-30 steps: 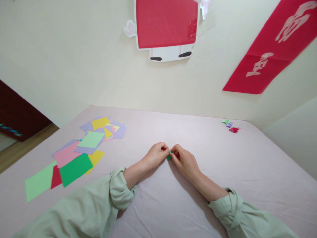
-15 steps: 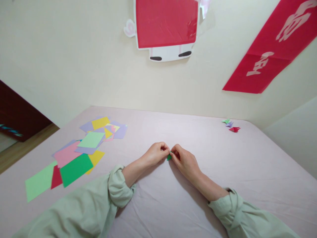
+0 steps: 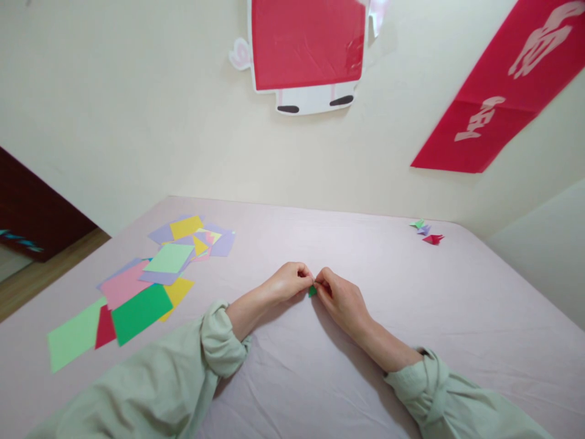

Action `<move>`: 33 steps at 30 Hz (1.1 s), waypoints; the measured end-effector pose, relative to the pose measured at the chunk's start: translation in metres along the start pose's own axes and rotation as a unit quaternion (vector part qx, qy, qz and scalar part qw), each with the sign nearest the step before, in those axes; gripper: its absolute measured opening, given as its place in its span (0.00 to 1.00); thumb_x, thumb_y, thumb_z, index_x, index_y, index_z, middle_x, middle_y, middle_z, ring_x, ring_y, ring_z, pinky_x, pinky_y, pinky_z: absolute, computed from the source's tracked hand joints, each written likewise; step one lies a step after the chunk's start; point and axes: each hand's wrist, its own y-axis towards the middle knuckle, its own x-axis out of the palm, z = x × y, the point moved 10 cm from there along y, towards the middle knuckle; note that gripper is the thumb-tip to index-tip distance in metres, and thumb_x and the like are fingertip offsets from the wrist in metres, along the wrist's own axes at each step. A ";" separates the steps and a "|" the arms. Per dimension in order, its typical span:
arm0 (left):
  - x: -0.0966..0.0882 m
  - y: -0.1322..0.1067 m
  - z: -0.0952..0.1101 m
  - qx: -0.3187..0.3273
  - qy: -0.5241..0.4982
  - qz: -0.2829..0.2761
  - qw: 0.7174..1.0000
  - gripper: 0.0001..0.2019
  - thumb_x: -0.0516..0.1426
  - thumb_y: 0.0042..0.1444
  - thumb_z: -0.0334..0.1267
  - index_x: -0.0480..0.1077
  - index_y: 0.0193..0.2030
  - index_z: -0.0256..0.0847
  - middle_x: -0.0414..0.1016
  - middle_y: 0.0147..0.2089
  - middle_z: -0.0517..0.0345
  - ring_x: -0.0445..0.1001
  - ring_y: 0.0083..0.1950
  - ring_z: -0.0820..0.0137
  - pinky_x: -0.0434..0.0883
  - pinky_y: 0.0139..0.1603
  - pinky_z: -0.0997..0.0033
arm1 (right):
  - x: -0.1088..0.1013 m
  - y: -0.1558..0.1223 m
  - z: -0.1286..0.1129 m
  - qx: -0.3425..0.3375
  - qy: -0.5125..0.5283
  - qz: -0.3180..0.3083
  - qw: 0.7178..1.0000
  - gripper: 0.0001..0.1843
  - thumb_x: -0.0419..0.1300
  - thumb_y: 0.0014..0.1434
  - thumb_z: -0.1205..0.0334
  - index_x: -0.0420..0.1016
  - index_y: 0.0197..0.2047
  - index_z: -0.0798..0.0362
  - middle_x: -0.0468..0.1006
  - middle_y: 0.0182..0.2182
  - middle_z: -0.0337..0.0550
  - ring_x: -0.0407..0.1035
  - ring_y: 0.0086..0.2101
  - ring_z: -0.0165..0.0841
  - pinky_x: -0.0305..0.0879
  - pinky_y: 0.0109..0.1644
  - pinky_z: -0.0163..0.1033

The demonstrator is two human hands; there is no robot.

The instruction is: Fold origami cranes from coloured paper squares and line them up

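Note:
My left hand [image 3: 289, 281] and my right hand [image 3: 340, 297] meet at the middle of a pale pink sheet [image 3: 320, 378]. Both pinch a small folded piece of green paper [image 3: 312, 291] between their fingertips, just above the sheet. Most of the paper is hidden by my fingers. Both forearms wear rolled-up pale green sleeves.
Several loose coloured paper squares [image 3: 141, 283] lie spread on the left of the sheet. Three small folded paper shapes [image 3: 426, 231], green, purple and red, sit at the far right near the wall. Red banners hang on the cream wall behind.

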 end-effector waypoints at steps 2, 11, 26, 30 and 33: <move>-0.002 0.000 0.000 -0.001 0.005 0.002 1.000 0.04 0.51 0.44 0.35 0.65 0.24 0.38 0.62 0.17 0.66 0.58 0.18 0.78 0.52 0.20 0.76 | -0.001 0.000 -0.001 -0.003 -0.001 0.000 1.000 0.05 0.51 0.61 0.63 0.65 0.34 0.49 0.72 0.25 0.35 0.65 0.25 0.30 0.52 0.30 0.33; -0.002 -0.002 0.000 -0.022 -0.025 -0.006 0.999 0.04 0.50 0.46 0.35 0.63 0.24 0.39 0.61 0.17 0.66 0.59 0.17 0.77 0.56 0.20 0.76 | 0.001 0.001 0.001 0.002 -0.018 -0.002 1.000 0.05 0.50 0.62 0.63 0.65 0.35 0.49 0.71 0.24 0.35 0.64 0.24 0.30 0.52 0.30 0.33; 0.000 0.000 0.001 0.006 0.005 -0.036 0.999 0.06 0.52 0.45 0.38 0.64 0.23 0.38 0.61 0.16 0.65 0.58 0.18 0.77 0.54 0.21 0.76 | 0.004 0.001 0.004 -0.005 -0.013 -0.003 1.000 0.05 0.50 0.63 0.62 0.66 0.36 0.49 0.73 0.26 0.36 0.67 0.26 0.31 0.52 0.30 0.33; -0.001 0.000 0.000 -0.011 0.010 -0.025 1.000 0.06 0.51 0.45 0.38 0.64 0.22 0.39 0.59 0.15 0.66 0.56 0.17 0.78 0.51 0.20 0.75 | 0.003 0.001 0.001 -0.008 -0.025 0.000 1.000 0.05 0.50 0.63 0.62 0.66 0.37 0.49 0.72 0.24 0.35 0.66 0.25 0.31 0.51 0.30 0.33; 0.000 -0.002 0.001 -0.020 0.009 -0.025 0.999 0.06 0.51 0.45 0.38 0.62 0.22 0.40 0.57 0.14 0.66 0.53 0.16 0.78 0.48 0.19 0.75 | 0.002 0.001 0.000 -0.011 -0.038 0.003 0.999 0.06 0.50 0.63 0.63 0.66 0.36 0.49 0.72 0.25 0.36 0.66 0.25 0.31 0.51 0.30 0.33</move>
